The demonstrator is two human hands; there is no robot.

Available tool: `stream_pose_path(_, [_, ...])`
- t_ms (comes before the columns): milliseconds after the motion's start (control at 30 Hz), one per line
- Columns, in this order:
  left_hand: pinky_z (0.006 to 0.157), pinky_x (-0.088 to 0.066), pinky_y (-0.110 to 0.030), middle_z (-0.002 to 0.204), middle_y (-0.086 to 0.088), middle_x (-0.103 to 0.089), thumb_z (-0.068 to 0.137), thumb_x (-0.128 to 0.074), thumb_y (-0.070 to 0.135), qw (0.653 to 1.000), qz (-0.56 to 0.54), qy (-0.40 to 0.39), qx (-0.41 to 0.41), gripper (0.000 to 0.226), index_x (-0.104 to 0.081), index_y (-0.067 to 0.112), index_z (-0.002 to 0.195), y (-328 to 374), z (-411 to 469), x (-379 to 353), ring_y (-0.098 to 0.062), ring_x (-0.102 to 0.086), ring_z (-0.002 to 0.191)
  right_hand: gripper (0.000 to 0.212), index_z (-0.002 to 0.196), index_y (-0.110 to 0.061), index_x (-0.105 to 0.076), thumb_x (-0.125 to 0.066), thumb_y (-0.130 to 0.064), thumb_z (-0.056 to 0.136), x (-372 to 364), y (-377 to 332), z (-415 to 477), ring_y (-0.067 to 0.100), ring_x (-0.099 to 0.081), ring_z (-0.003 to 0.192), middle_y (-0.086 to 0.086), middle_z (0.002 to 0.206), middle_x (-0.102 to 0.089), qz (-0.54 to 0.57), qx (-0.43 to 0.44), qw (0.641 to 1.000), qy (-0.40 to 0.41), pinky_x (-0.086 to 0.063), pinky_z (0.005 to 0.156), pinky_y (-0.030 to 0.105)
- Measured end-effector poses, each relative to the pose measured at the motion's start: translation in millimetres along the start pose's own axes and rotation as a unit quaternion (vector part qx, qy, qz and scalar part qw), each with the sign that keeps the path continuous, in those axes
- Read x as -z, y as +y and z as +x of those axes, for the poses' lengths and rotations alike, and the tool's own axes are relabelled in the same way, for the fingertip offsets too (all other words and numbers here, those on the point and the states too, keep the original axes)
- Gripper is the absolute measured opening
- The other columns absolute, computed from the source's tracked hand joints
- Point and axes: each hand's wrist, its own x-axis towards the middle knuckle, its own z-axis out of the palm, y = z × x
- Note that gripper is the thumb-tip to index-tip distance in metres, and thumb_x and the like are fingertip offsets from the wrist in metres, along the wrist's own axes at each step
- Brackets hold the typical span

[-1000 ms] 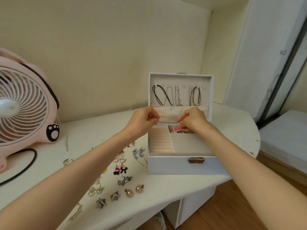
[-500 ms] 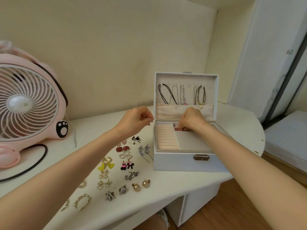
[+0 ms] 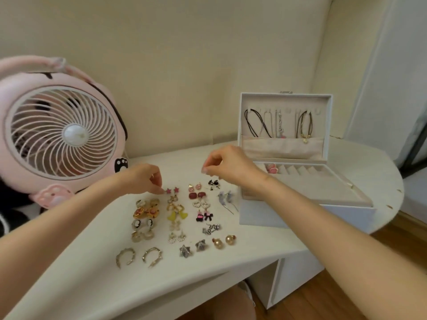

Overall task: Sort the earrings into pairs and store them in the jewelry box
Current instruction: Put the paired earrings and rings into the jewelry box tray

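Progress check: sorting looks basically done, storing has barely started; the earrings [image 3: 176, 215] are laid out two by two on the table [image 3: 208, 273], left of the open box [image 3: 300, 215], and I count well over a dozen pairs still out there; inside the box I can only spot one pink pair [image 3: 272, 169], sitting in a small compartment at the back left, so I'd call that one stored and everything else still to go. Your left hand [image 3: 143, 179] is down at the top of the spread with its fingers curled and the tips right against the left one of the pink stars [image 3: 168, 191]; looks like the start of a pinch, but I can't tell if you've actually got hold of it. Your right hand [image 3: 228, 166] hovers just above the table between the spread and the box, thumb and forefinger closed together, nothing I can see between them. Compared with half a second ago: your right hand was inside the box at that pink pair and your left hung near the box edge; now both have come away to the table, and your head has dipped left, so the fan [image 3: 62, 132] and the whole spread show.
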Motion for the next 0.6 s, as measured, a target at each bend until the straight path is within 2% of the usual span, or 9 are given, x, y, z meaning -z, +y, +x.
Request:
stream_pose_path(67, [0.061, -0.038, -0.019, 0.084, 0.004, -0.054, 0.082, -0.068, 0.027, 0.999, 0.02, -0.009, 0.031, 0.018, -0.055, 0.017, 0.087, -11, -6, -1, -0.012, -0.049, 0.077, 0.008, 0.087, -0.013, -0.074, -0.068, -0.016, 0.082, -22, -7, 5, 0.011, -0.064, 0.077, -0.004, 0.081, -0.068, 0.007, 0.007, 0.999, -0.037, -0.052, 0.073, 0.026])
stream_pose_path(200, [0.067, -0.04, -0.022, 0.094, -0.001, -0.058, 0.083, -0.065, 0.035, 0.995, 0.049, -0.006, 0.085, 0.028, -0.056, 0.014, 0.098, -27, -15, -2, -0.015, -0.053, 0.087, 0.013, 0.092, -0.011, -0.075, -0.067, -0.014, 0.083, -63, -22, 18, 0.014, -0.064, 0.091, 0.002, 0.095, -0.072, 0.012, 0.025, 0.996, -0.089, -0.052, 0.087, 0.034])
stream_pose_path(333, [0.075, -0.046, -0.025, 0.088, 0.0, -0.063, 0.08, -0.067, 0.042, 0.993, 0.038, -0.025, 0.113, 0.033, -0.056, 0.015, 0.094, -32, -18, -6, -0.016, -0.06, 0.086, 0.023, 0.107, -0.013, -0.071, -0.067, -0.019, 0.085, -92, -33, 32, 0.022, -0.059, 0.107, 0.007, 0.115, -0.066, -0.038, 0.036, 0.991, -0.122, -0.048, 0.095, 0.037])
stream_pose_path(400, [0.073, -0.046, -0.023, 0.089, 0.0, -0.062, 0.079, -0.068, 0.041, 0.992, 0.035, -0.023, 0.115, 0.032, -0.057, 0.015, 0.093, -32, -19, -9, -0.014, -0.059, 0.084, 0.029, 0.112, -0.015, -0.068, -0.069, -0.021, 0.084, -101, -35, 38, 0.023, -0.057, 0.11, 0.008, 0.118, -0.064, -0.064, 0.038, 0.988, -0.132, -0.047, 0.095, 0.037])
stream_pose_path(467, [0.064, -0.042, -0.02, 0.088, 0.001, -0.061, 0.079, -0.069, 0.04, 0.993, 0.025, -0.016, 0.113, 0.03, -0.055, 0.017, 0.092, -33, -19, -11, -0.012, -0.056, 0.081, 0.031, 0.112, -0.017, -0.069, -0.072, -0.022, 0.081, -108, -36, 42, 0.024, -0.057, 0.109, 0.008, 0.118, -0.063, -0.077, 0.035, 0.986, -0.14, -0.047, 0.093, 0.036])
stream_pose_path(600, [0.058, -0.036, -0.015, 0.09, 0.002, -0.057, 0.077, -0.072, 0.035, 0.995, 0.009, 0.009, 0.094, 0.03, -0.053, 0.017, 0.092, -33, -20, -12, -0.011, -0.05, 0.079, 0.018, 0.097, -0.019, -0.074, -0.072, -0.015, 0.079, -115, -38, 44, 0.023, -0.06, 0.099, 0.006, 0.107, -0.067, -0.083, 0.046, 0.987, -0.133, -0.048, 0.081, 0.031])
